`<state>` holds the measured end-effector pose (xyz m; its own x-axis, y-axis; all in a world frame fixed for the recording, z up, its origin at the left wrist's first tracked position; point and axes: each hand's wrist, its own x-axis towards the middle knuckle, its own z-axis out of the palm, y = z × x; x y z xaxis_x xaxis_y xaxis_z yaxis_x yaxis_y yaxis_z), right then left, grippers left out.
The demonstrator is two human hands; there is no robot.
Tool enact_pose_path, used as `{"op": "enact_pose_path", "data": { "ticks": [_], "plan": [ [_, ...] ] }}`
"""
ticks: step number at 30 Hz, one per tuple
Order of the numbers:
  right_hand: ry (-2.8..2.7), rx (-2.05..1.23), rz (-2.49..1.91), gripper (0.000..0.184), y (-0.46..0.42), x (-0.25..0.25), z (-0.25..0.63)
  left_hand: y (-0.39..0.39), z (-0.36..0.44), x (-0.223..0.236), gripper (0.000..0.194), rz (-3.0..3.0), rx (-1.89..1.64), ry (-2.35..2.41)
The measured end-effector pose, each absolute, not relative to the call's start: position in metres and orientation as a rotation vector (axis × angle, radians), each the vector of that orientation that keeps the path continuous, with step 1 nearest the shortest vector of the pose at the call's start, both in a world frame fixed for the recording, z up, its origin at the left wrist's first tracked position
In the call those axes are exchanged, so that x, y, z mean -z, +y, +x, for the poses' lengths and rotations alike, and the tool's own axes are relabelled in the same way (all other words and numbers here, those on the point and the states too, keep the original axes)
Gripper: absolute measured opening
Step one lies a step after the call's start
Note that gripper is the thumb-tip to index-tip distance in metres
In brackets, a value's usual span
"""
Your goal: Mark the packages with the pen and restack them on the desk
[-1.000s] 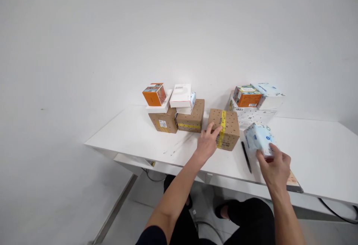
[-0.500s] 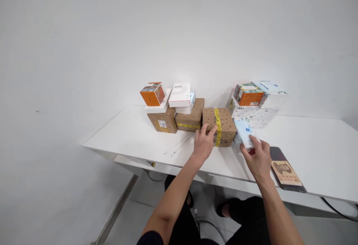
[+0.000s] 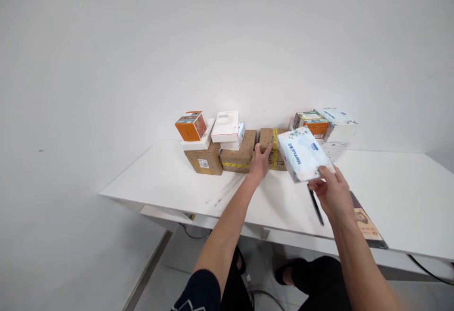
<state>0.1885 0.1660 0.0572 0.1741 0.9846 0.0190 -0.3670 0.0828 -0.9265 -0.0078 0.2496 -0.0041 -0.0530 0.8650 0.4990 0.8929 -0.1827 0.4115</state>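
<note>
Right of the frame's centre, the right hand [image 3: 335,192] grips a pale blue-and-white floral pack [image 3: 305,155] by its lower right corner, thumb on top, holding it tilted above the white table [image 3: 397,188]. Its face carries a large blue word that seems to begin with "Ma" – the rest cannot be read surely – and a small blue badge. The pack covers the right part of a speckled cardboard box [image 3: 266,136] at the centre, closed and banded with yellow tape [image 3: 275,147], its contents hidden. The left hand [image 3: 260,162] touches that box's front left; whether it grips cannot be told. Left of centre stand two more closed cartons: a middle carton [image 3: 244,150] with a yellow strip across its front, and a left carton [image 3: 213,157] bearing a white label [image 3: 203,163] too small to read. An orange box [image 3: 191,128] and white boxes [image 3: 225,126] sit on top of them. Behind the pack, at upper right, a second orange box [image 3: 314,124] and a blue-lettered floral box [image 3: 340,133] rest on a white carton [image 3: 333,150]. At lower right lie a black pen [image 3: 316,209] and a phone [image 3: 369,228] – partly behind the right wrist – showing a tan picture.
</note>
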Motion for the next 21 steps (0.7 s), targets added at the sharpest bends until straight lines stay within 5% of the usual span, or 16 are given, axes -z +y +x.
{"op": "enact_pose_path", "data": {
  "ticks": [6, 11, 15, 21],
  "plan": [
    [-0.727, -1.416, -0.826, 0.035, 0.238, -0.08, 0.135, 0.22, -0.025, 0.002, 0.036, -2.043, 1.247, -1.762],
    [-0.783, -1.234, -0.982, 0.027, 0.279, -0.06, 0.118, 0.202, -0.067, -0.03, 0.035, -1.583, 1.255, -1.717],
    [-0.751, -1.164, -1.053, 0.031, 0.267, -0.032, 0.124, 0.218, -0.105, -0.052, 0.056, -1.569, 1.204, -1.754],
    [-0.844, -1.225, -1.115, 0.03, 0.207, 0.011, 0.144, 0.213, -0.115, -0.065, 0.045, -1.672, 1.275, -1.816]
  ]
}}
